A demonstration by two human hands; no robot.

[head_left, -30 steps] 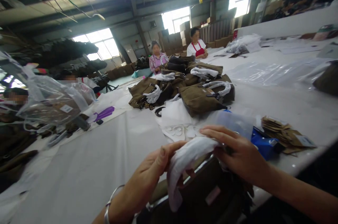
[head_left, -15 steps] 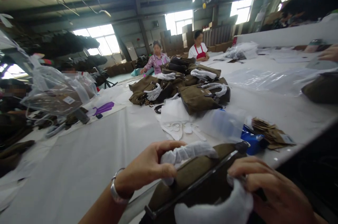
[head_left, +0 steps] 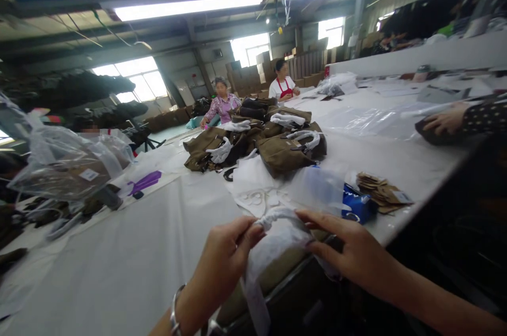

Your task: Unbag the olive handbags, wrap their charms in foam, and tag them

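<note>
An olive-brown handbag (head_left: 273,270) stands at the near edge of the table, right in front of me. Its handle (head_left: 277,213) is wrapped in white tissue-like covering and arches above the bag. My left hand (head_left: 233,249) pinches the left part of that handle between thumb and fingers. From the other side my right hand (head_left: 344,243) grips the wrapped handle, thumb below and fingers on top. A loose white strip (head_left: 255,299) hangs down the bag's front. The bag's lower part is dark and partly cut off by the frame.
Several olive bags (head_left: 277,154) with wrapped handles are heaped mid-table. Brown paper tags (head_left: 382,193) and a blue packet (head_left: 356,204) lie to the right, purple strips (head_left: 146,182) to the left. A co-worker's hand (head_left: 447,118) rests on a dark bag at the far right.
My right hand has moved up and left from the near handle to the top, beside my left hand. The two wrapped handles are now together. A co-worker's arm shows more at right.
</note>
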